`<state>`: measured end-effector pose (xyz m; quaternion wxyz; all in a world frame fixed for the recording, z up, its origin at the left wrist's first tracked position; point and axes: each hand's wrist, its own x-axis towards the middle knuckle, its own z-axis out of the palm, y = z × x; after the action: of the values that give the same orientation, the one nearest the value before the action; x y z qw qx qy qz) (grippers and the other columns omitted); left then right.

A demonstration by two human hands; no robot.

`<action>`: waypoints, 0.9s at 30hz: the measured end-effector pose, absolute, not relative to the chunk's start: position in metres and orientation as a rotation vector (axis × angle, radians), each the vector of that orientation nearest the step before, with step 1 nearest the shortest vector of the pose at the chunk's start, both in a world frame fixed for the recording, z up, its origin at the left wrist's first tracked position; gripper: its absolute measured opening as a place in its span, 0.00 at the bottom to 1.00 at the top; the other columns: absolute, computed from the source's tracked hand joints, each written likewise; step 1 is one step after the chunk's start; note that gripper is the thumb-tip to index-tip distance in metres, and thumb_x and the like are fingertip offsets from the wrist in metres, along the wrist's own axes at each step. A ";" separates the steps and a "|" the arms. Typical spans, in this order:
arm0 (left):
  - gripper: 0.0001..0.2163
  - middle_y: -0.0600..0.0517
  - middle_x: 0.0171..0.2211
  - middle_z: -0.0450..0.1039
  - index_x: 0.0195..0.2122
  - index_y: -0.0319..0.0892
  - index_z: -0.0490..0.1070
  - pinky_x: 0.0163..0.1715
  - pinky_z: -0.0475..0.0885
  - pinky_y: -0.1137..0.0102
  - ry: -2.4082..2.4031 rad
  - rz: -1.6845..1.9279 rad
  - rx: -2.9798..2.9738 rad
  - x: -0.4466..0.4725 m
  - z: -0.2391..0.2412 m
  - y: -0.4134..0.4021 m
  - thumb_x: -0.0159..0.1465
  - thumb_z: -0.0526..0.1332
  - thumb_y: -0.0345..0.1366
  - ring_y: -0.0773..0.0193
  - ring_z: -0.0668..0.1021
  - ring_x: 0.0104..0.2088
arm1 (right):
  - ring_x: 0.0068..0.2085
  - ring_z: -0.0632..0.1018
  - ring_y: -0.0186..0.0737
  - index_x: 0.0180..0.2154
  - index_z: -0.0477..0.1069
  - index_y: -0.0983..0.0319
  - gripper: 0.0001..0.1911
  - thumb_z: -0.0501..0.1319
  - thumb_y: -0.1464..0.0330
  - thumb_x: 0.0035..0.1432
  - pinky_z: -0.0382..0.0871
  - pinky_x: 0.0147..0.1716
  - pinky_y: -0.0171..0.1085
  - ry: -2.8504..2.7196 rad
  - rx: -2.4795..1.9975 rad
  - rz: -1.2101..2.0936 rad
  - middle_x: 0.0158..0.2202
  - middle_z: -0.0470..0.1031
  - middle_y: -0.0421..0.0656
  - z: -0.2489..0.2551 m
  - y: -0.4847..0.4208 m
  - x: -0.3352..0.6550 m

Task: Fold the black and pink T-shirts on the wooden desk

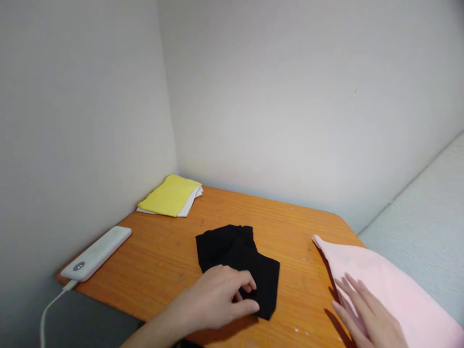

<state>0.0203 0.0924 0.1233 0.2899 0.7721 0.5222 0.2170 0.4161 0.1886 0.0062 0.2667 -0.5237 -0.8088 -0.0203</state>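
Observation:
A folded black cloth lies in the middle of the orange wooden table. My left hand rests on the cloth's near edge, fingers curled and thumb pinching the fabric. My right hand lies flat with fingers stretched out on a pink cloth that hangs over the table's right edge.
A folded yellow cloth on a white one sits in the far left corner. A white power bank with a cable lies at the left edge. Walls close the left and back; a pale mattress lies to the right.

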 end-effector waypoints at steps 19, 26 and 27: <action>0.17 0.55 0.22 0.65 0.25 0.43 0.65 0.25 0.61 0.73 1.616 0.656 1.580 0.024 0.054 0.122 0.57 0.64 0.51 0.67 0.68 0.25 | 0.28 0.76 0.45 0.29 0.67 0.60 0.22 0.58 0.48 0.61 0.64 0.28 0.38 -2.108 -1.727 0.545 0.25 0.75 0.47 0.058 0.151 0.205; 0.17 0.59 0.29 0.60 0.33 0.46 0.56 0.26 0.61 0.77 1.125 1.134 1.313 0.040 0.073 0.075 0.56 0.66 0.42 0.72 0.65 0.26 | 0.32 0.76 0.43 0.34 0.68 0.60 0.16 0.60 0.53 0.59 0.69 0.32 0.39 -2.054 -1.272 0.911 0.31 0.76 0.43 0.086 0.129 0.240; 0.16 0.59 0.29 0.60 0.33 0.46 0.55 0.27 0.62 0.77 1.148 1.203 1.304 0.038 0.081 0.070 0.57 0.65 0.41 0.72 0.65 0.27 | 0.36 0.77 0.45 0.38 0.70 0.60 0.15 0.60 0.55 0.60 0.71 0.37 0.40 -2.012 -1.188 0.962 0.35 0.77 0.44 0.096 0.125 0.247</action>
<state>0.0376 0.0698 0.0811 0.4918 0.5374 0.4730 0.4956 0.2472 0.1251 0.0959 0.3027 -0.4483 -0.7589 0.3627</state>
